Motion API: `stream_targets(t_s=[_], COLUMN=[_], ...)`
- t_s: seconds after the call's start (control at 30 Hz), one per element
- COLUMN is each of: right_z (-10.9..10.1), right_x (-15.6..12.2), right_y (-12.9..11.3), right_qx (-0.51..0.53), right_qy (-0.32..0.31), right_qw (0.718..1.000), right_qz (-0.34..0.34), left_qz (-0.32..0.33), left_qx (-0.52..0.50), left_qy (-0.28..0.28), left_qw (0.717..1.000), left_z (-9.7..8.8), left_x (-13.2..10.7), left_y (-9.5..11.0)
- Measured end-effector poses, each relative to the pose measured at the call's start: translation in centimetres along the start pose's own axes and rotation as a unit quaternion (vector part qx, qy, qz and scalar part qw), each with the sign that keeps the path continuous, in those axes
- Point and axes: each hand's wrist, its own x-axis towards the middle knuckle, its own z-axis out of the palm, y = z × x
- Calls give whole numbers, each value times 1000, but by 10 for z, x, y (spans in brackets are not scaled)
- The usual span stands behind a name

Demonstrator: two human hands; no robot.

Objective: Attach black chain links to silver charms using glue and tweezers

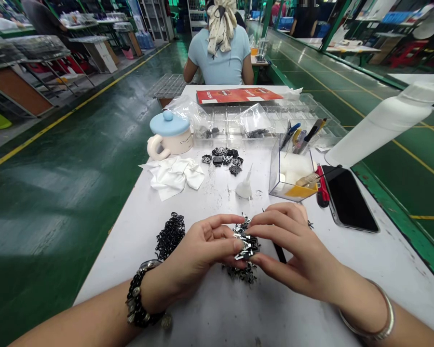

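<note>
Between my two hands is a small black part with shiny metal strips point(246, 246). My left hand point(211, 241) pinches its left side, thumb on top. The fingertips and thumb of my right hand point(292, 241) close on its right side, above and below. Beneath it lies a pile of small metal pieces point(240, 273), partly hidden by the hands. A dark, slim tool point(280, 251) lies under my right hand, its kind hidden. Left of my left hand sits a heap of small black curved pieces point(170, 235). Several similar black assemblies point(224, 159) lie farther back.
Behind the hands stand a small white squeeze bottle point(244, 187), a clear box with pens point(292, 178) and a lidded mug point(171, 135) beside a white cloth point(175, 174). A phone point(349, 197) and a tilted-looking white bottle point(383, 125) are at right. Clear trays point(224, 115) lie behind; a person point(220, 48) sits beyond.
</note>
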Motion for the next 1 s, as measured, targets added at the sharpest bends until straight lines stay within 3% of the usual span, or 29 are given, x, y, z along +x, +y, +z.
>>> stream_targets(t_s=[0.23, 0.43, 0.53, 0.6, 0.63, 0.7, 0.8, 1.0], right_z=[7, 8, 9, 12, 16, 25, 44, 81], right_x=[0, -4, 3, 14, 21, 36, 59, 92], right_y=[6, 15, 22, 20, 17, 6, -11, -22], right_qx=[184, 290, 340, 315, 277, 164, 37, -10], right_qy=[15, -21, 30, 45, 22, -77, -185, -210], right_qw=[981, 955, 937, 943, 955, 980, 982, 977], right_qz=[64, 66, 69, 97, 106, 86, 13, -41], left_qz=[0, 20, 13, -20, -37, -55, -44, -23], left_qx=[-139, -154, -108, -55, -30, 15, 58, 55], left_qy=[-123, -139, -174, -229, -258, -305, -357, -387], left_qw=[983, 978, 979, 972, 965, 951, 931, 920], left_z=[1, 2, 2, 3, 4, 6, 6, -3], left_x=[-1, -2, -9, -15, -18, -23, -26, -19], left_y=[0, -9, -12, -12, -11, -11, -14, -35])
